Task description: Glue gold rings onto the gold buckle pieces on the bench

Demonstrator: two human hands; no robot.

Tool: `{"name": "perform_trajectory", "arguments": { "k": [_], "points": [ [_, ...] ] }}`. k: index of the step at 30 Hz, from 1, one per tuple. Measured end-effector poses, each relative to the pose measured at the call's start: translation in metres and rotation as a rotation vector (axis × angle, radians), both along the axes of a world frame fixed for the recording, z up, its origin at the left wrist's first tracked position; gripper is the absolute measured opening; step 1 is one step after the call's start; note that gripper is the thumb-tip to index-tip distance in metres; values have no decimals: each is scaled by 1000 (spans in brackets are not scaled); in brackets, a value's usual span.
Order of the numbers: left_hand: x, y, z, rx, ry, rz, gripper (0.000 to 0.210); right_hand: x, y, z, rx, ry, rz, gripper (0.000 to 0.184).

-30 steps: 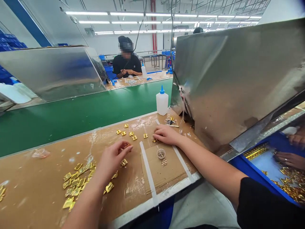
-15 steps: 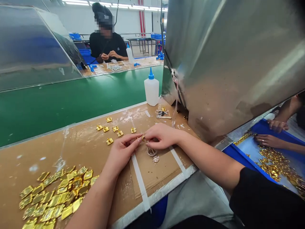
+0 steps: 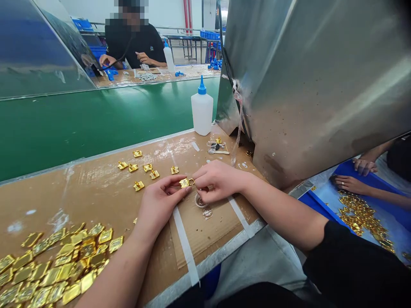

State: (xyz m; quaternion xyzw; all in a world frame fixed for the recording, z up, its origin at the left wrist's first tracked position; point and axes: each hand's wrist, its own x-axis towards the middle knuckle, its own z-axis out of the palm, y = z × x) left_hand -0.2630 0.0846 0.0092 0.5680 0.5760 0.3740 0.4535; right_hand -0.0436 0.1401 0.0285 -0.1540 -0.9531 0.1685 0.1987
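My left hand (image 3: 157,199) pinches a small square gold piece (image 3: 184,183) between thumb and fingertips, above the cardboard pad. A small gold ring (image 3: 192,182) sits against the right side of that piece. The fingertips of my right hand (image 3: 216,182) are closed at the ring's right edge. Just below them stands a small round clear dish (image 3: 200,201), partly hidden by my right hand, with a clear flat bit (image 3: 207,213) beside it. Several gold pieces with upright posts (image 3: 147,167) lie beyond my left hand. A heap of flat gold pieces (image 3: 64,265) spreads left of my left forearm.
A white bottle with a blue tip (image 3: 202,109) stands at the table's back edge, before a green belt (image 3: 112,124). A metal hood (image 3: 308,85) slopes over the right side. A co-worker's hands are at a blue tray (image 3: 385,205); another person (image 3: 135,42) sits opposite.
The gold piece in my left hand has come into clearer view, turned with its flat face up and the ring beside it. The view has shifted slightly. The person opposite has moved their hands apart.
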Motion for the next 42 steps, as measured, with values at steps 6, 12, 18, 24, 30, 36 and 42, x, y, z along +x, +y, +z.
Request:
{"name": "perform_trajectory", "arguments": {
  "k": [6, 12, 18, 24, 30, 36, 42],
  "points": [
    [1, -1, 0, -35, 35, 39, 48, -7, 6, -14, -383, 367, -213, 29],
    [2, -1, -1, -29, 94, 41, 47, -16, 9, -16, -457, 584, -440, 35],
    [2, 0, -2, -36, 113, 48, 45, -19, 9, -17, -398, 569, -441, 33],
    [3, -1, -1, -18, 95, 48, 44, -20, 10, -18, -380, 546, -438, 31],
    [3, -1, -2, -11, 109, 53, 44, -21, 10, -20, -339, 522, -436, 32],
    [4, -1, 0, -15, 106, 57, 44, -20, 10, -21, -342, 506, -406, 32],
    [5, -2, 2, 1, 99, 57, 41, -18, 10, -22, -312, 484, -400, 35]
  ]
}}
